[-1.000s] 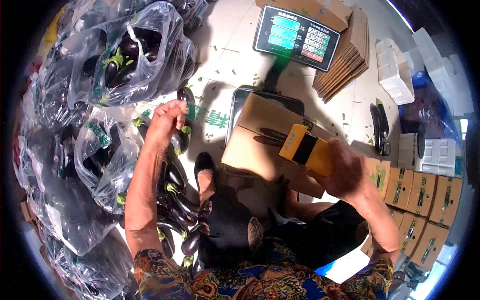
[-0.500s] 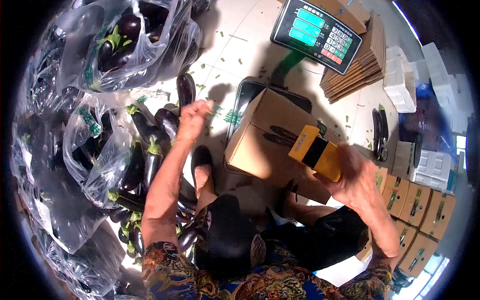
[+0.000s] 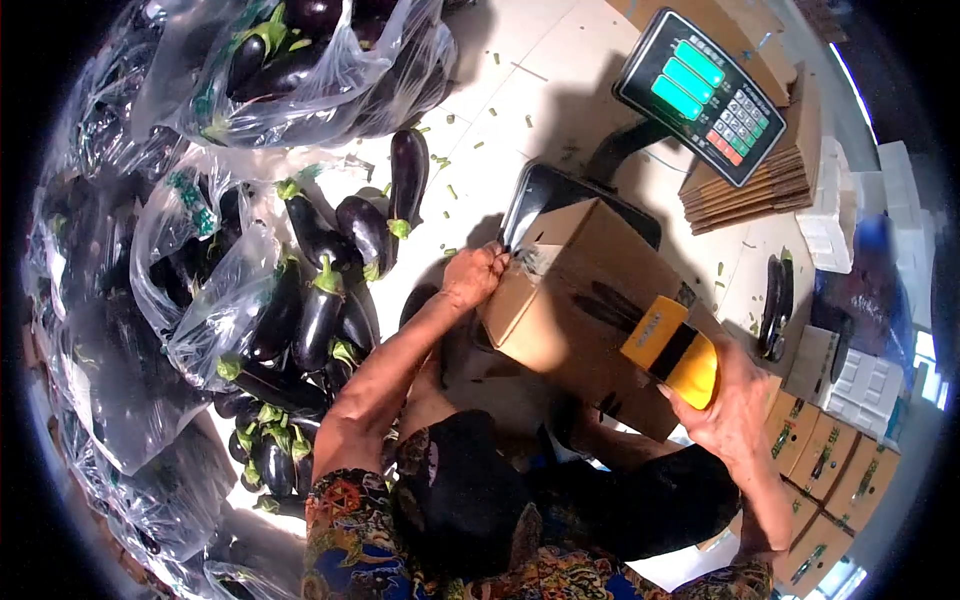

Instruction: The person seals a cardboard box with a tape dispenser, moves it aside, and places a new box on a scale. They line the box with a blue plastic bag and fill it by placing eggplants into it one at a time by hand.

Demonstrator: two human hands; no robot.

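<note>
A closed cardboard box (image 3: 570,320) sits tilted in view on the platform of a digital scale (image 3: 545,190). My left hand (image 3: 475,277) is at the box's left edge, fingers pinched together. Beside those fingertips, a crumpled-looking piece of clear tape (image 3: 530,258) lies against the box. My left fingers seem closed on its end, though the exact grip is partly hidden. In my right hand (image 3: 733,400) is a yellow tape dispenser (image 3: 668,350) with a black band, held over the box's right part.
Loose eggplants (image 3: 318,320) and clear plastic bags (image 3: 215,320) of eggplants fill the left side. The scale's lit display (image 3: 702,95) stands behind the box. Flattened cardboard (image 3: 755,165), white foam boxes (image 3: 835,215) and stacked cartons (image 3: 835,455) line the right.
My left hand has moved right to the box's edge, bringing over the green-printed clear tape that stretched from its fingers. The dispenser in my right hand stays over the box, and the view has shifted.
</note>
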